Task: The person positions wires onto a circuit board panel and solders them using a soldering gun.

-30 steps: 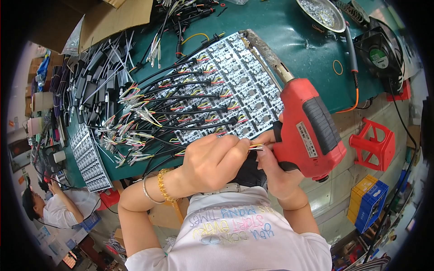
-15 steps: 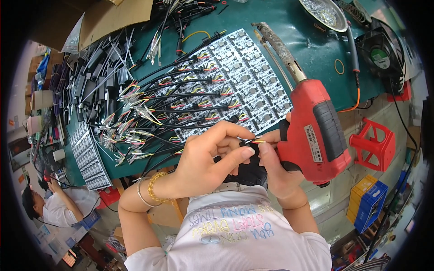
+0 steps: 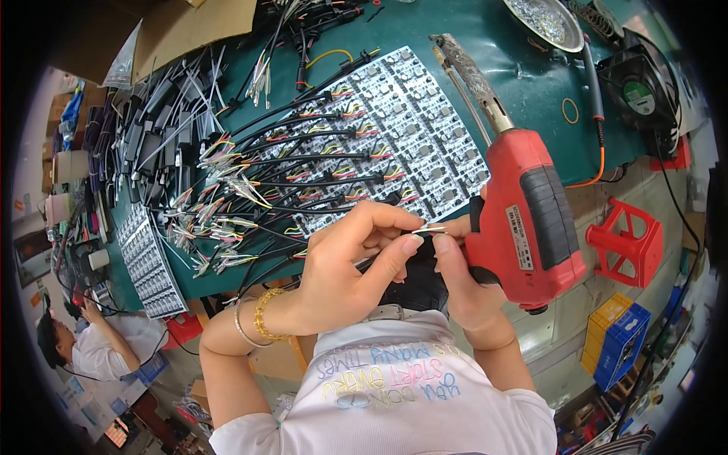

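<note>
Our left hand [image 3: 349,262] pinches some wires [image 3: 434,229], and our right hand [image 3: 474,296] grips one red gun [image 3: 535,220]. We count two board panels [image 3: 425,152] and one fan [image 3: 641,95].

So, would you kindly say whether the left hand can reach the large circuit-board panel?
Probably yes: the left hand appears close to the panel, with nothing visibly between, though that hand seems busy with thin wires.

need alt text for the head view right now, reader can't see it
A person's left hand pinches thin wires close to the right hand, which grips a red pistol-shaped soldering tool. Beyond them, a white circuit-board panel lies on a green table, with black cables running across it.
</note>
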Available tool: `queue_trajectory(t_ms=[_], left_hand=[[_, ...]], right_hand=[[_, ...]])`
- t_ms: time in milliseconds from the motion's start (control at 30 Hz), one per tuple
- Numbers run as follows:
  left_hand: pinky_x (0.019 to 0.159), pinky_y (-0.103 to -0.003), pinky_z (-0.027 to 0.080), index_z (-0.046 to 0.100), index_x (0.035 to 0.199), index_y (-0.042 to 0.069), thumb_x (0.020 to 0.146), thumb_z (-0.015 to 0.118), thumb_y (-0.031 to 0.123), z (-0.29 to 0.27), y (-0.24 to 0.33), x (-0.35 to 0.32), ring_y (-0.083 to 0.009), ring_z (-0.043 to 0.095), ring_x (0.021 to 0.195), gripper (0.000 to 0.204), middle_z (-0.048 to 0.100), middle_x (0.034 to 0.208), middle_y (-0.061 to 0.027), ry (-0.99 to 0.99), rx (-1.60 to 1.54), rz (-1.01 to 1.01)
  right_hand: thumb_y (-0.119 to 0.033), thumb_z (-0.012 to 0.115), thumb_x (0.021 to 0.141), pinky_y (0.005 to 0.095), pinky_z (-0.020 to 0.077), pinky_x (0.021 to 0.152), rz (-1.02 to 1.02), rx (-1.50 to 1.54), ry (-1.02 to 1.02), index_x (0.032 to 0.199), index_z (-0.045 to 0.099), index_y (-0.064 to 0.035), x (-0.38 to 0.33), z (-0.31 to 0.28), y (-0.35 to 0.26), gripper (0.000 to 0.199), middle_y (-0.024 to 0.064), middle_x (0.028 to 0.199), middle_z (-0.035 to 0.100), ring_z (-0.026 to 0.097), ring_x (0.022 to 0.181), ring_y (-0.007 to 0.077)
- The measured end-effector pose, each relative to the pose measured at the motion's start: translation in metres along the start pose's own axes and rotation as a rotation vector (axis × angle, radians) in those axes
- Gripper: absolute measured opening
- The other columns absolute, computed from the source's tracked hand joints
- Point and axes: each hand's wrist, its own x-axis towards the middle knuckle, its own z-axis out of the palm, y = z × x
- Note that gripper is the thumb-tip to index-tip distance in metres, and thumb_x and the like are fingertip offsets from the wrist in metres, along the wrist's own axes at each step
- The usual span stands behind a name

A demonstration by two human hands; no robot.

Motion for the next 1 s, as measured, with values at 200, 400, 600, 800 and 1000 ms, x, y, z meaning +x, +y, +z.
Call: queue_trajectory(t_ms=[200,400,600,800,1000], left_hand=[[0.061,-0.021,0.052,0.055,0.106,-0.004,0.088,0.061,-0.001,-0.003,-0.003,-0.002,-0.0092,0.064,0.073,0.02,0.065,0.083,-0.0091,0.003,0.373,0.226],[0.055,-0.02,0.046,0.052,0.108,-0.003,0.094,0.054,0.003,-0.007,0.011,0.003,-0.0071,0.06,0.066,0.016,0.064,0.079,-0.0075,-0.124,0.047,-0.215],[0.053,-0.019,0.043,0.052,0.107,-0.003,0.096,0.05,0.005,-0.006,0.005,0.002,-0.0055,0.056,0.064,0.014,0.06,0.072,-0.0042,-0.093,0.074,-0.118],[0.053,-0.02,0.043,0.053,0.105,-0.003,0.096,0.05,0.005,-0.005,0.011,0.004,-0.0055,0.056,0.064,0.012,0.061,0.072,-0.0042,-0.12,0.061,-0.16],[0.053,-0.02,0.045,0.054,0.102,-0.004,0.095,0.051,0.003,-0.003,0.011,0.003,-0.0054,0.057,0.063,0.01,0.061,0.073,-0.0046,-0.106,0.091,-0.111]], right_hand=[[-0.004,0.056,0.091,0.0214,0.0423,0.058,0.017,0.07,0.007,0.102,0.058,-0.0013,0.001,0.003,0.001,0.012,0.0019,0.079,0.058,0.052,0.067,0.005],[-0.003,0.059,0.09,0.0211,0.0376,0.053,0.007,0.01,-0.029,0.104,0.057,-0.0017,0.001,-0.003,0.009,0.014,-0.0007,0.068,0.054,0.048,0.059,0.0045],[-0.004,0.061,0.088,0.0222,0.0374,0.053,-0.062,-0.028,-0.029,0.104,0.058,-0.0018,0.003,-0.001,0.013,0.016,-0.0004,0.065,0.053,0.047,0.057,0.0059],[-0.001,0.058,0.088,0.0233,0.0426,0.058,-0.032,0.057,0.055,0.102,0.059,-0.0022,0.003,0.001,0.004,0.014,0.0019,0.075,0.059,0.054,0.063,0.0072],[-0.002,0.058,0.088,0.0239,0.0444,0.06,0.017,-0.024,-0.039,0.1,0.059,-0.002,0.002,-0.004,0.005,0.012,0.0038,0.081,0.061,0.056,0.066,0.0094]])
